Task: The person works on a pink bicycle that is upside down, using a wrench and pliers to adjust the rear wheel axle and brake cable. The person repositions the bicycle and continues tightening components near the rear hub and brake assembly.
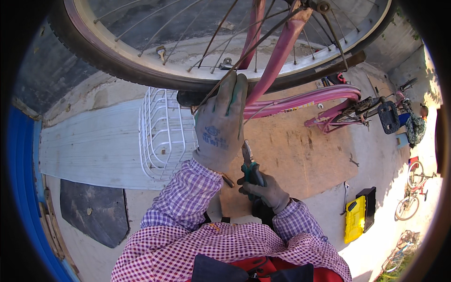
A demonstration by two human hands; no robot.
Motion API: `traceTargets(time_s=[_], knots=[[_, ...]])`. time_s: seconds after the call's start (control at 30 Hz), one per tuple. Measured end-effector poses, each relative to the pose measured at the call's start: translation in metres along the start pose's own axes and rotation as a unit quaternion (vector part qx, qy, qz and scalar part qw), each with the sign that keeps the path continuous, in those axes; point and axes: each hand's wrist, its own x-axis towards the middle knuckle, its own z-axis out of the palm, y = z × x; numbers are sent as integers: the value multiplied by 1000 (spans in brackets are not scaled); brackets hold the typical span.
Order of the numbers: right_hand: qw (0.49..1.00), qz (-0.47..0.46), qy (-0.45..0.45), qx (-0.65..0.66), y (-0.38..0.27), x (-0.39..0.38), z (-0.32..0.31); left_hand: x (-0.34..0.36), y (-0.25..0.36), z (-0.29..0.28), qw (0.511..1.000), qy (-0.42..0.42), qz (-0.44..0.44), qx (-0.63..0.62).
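Note:
My left hand (pixel 220 129), in a grey work glove, reaches up to the bicycle wheel. Its fingers lie over the dark mudguard (pixel 188 99) beside the tyre (pixel 155 79); the thumb is hidden. A thin metal stay (pixel 213 89) runs from the hub down past these fingers. Just to their right slants the pink fork (pixel 275 58). Lower down, my right hand (pixel 268 191), also gloved, grips a pair of pliers (pixel 249 162) with teal and black handles. The jaws point upward, apart from the bicycle.
Beyond my hands lie the pink bicycle frame (pixel 300 101) and a white wire basket (pixel 162 136). A brown board (pixel 300 155) covers part of the ground. On the right are a yellow-and-black toolbox (pixel 355 218), a wrench (pixel 346 195), another person (pixel 416 129) and parked bicycles (pixel 408 207).

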Motion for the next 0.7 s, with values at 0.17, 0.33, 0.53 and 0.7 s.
traceTargets(time_s=[0.17,0.33,0.53,0.7], knots=[[1000,-2,-3,-14,3,3,0,-4,1,-1,999,-24,-27,-25],[1000,0,1,-14,2,2,-1,-6,1,-2,999,-16,-30,-27],[1000,-12,-6,21,-1,1,2,-8,-4,3,999,27,8,16],[1000,-15,-9,18,0,1,4,-10,-6,6,999,34,10,8]])
